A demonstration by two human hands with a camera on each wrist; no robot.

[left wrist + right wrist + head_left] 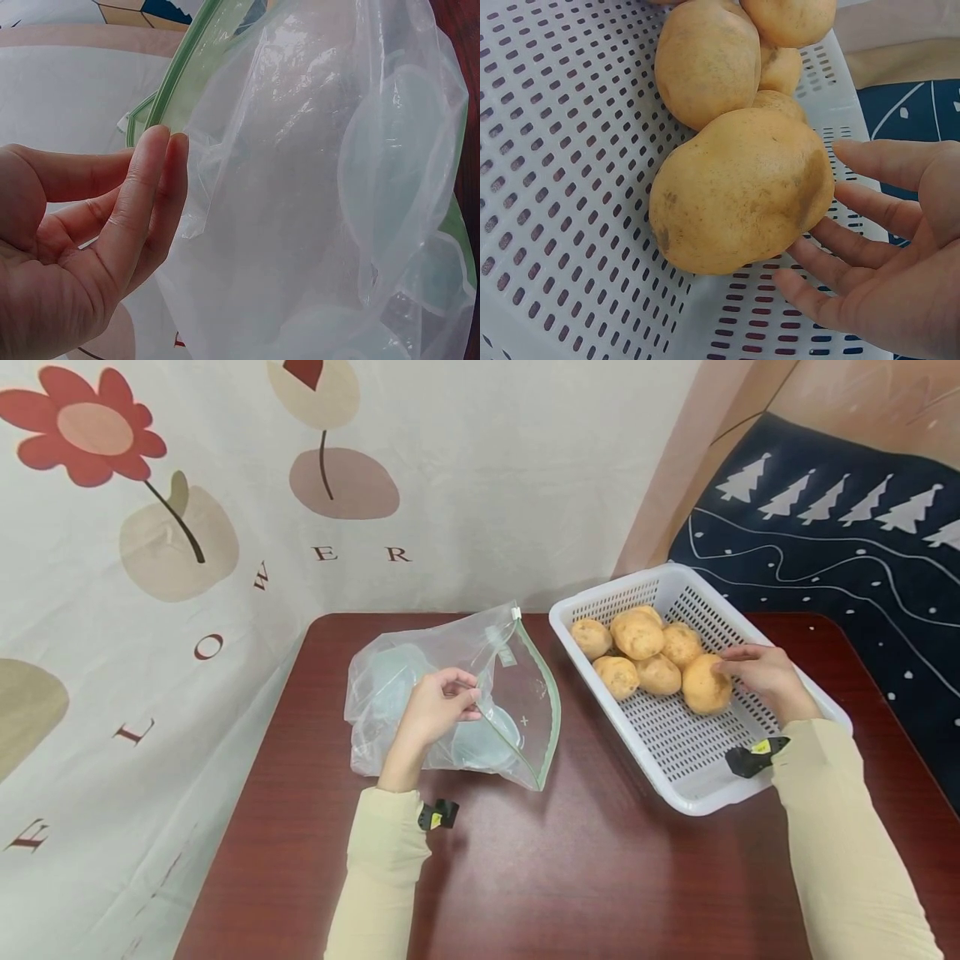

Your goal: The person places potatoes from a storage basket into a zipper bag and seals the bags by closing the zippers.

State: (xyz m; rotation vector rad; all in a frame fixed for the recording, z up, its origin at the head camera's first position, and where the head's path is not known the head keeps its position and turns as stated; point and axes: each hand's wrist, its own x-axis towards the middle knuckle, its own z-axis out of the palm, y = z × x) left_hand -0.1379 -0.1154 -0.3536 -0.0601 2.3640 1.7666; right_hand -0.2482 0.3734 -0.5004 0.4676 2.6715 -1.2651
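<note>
My left hand (438, 710) pinches the green-edged opening of a clear zip bag (390, 681) between thumb and fingertips, lifting one side so the mouth gapes to the right. In the left wrist view the green zip strip (176, 71) runs up from the fingertips. My right hand (768, 677) is inside a white basket, beside the nearest potato (707, 685). Its fingers (885, 206) are spread and fairly straight, with the tips right at the potato's end. Several more potatoes (637, 633) lie together at the basket's far end.
The white perforated basket (671, 785) stands at an angle on the right of the dark red table (562, 877). A printed cloth (487, 485) hangs behind the table, and a dark blue cloth with white trees (840, 543) hangs at the right.
</note>
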